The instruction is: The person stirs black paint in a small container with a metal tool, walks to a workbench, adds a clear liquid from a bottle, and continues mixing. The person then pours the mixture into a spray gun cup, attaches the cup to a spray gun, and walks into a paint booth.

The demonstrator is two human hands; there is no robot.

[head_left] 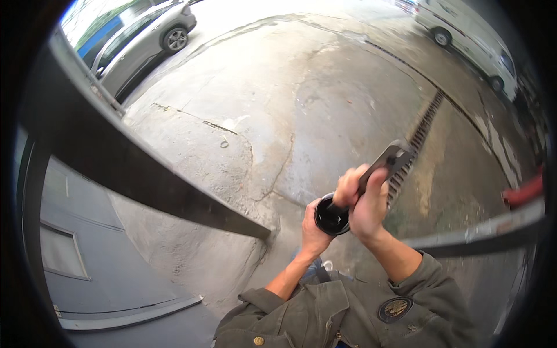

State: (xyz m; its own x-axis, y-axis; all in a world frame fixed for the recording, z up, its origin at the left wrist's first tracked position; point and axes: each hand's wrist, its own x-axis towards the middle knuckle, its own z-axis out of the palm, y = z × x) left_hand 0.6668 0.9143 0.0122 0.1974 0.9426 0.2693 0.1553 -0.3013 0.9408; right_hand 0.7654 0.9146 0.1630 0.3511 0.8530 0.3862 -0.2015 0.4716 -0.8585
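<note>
curling the fingers of the left hand point(315, 235) around the outer wall of a black, round, open-mouthed, cup-like container point(332, 224), holding it out in front of the body, mouth turning up toward the head. wrapping the fingers of the right hand point(368, 206) tightly around a dark, long, flat implement point(385, 162), pointing its far end up and to the right, away from the body. holding the right hand just beside the container's rim, partly overlapping it in view. being unable to tell, through blur, the implement's lower end as inside the mouth or only above it.

wearing a dark olive-green cloth jacket point(316, 310) with a round, dark-and-gold patch point(395, 309) on the chest, baring both forearms below the cuffs. looking down on a grey, stained, cracked concrete floor point(255, 116), crossing it on the right with a dark, slotted metal drain grate point(426, 119). seeing a small, thin ring point(224, 144) on the concrete, well apart from both hands. having a dark, thick beam point(127, 165) slanting past on the left, above a grey, flat panel point(87, 243). facing a silver-grey car point(142, 40) at upper left and a white van point(467, 37) at upper right. spotting a red, blurred object point(523, 190) near the right edge.
</note>
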